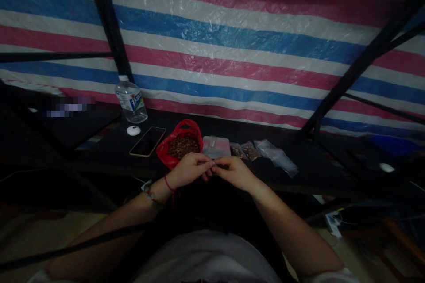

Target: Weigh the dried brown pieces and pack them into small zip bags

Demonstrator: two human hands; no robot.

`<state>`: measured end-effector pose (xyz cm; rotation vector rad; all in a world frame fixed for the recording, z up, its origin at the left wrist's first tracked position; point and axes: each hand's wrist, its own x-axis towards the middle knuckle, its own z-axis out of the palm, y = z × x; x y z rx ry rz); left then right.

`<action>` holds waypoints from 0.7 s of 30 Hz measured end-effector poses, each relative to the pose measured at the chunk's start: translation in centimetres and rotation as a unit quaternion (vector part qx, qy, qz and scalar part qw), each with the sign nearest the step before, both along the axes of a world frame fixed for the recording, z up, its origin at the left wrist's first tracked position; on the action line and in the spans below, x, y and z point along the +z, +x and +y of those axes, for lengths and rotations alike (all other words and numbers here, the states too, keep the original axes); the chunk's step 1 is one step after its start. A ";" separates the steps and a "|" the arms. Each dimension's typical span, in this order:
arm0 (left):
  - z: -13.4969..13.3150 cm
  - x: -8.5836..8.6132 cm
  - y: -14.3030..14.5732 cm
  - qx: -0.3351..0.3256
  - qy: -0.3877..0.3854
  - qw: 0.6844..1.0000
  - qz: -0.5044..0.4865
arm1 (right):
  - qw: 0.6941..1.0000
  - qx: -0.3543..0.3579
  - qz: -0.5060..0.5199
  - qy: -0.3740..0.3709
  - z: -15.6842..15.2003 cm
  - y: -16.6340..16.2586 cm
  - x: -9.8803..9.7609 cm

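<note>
My left hand [194, 168] and my right hand [234, 170] meet at the table's front edge, thumbs and fingertips pinched together. A dark brownish patch shows between my right thumb and fingers; the fingers mostly cover what is held, and I cannot make it out. Just behind my left hand stands an open red plastic bag [161, 152] full of small brown pieces [182, 145]. A pale, flat, box-like thing [216, 145] lies beyond my fingertips. To its right are two small clear bags [250, 151] with brown contents, then several flat clear plastic bags [277, 157].
On the black table [265, 135], a phone [148, 141], a white rounded object [133, 130] and a large clear bottle [131, 101] stand to the left. Black metal posts [111, 22] rise on both sides. A striped plastic sheet [215, 44] hangs behind.
</note>
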<state>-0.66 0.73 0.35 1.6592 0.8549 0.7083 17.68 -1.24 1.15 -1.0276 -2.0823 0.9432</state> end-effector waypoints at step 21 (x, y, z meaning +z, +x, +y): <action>-0.7 -0.2 0.4 0.028 0.145 0.979 0.142 | 0.973 -0.096 -0.173 0.117 -0.7 -1.0 -0.3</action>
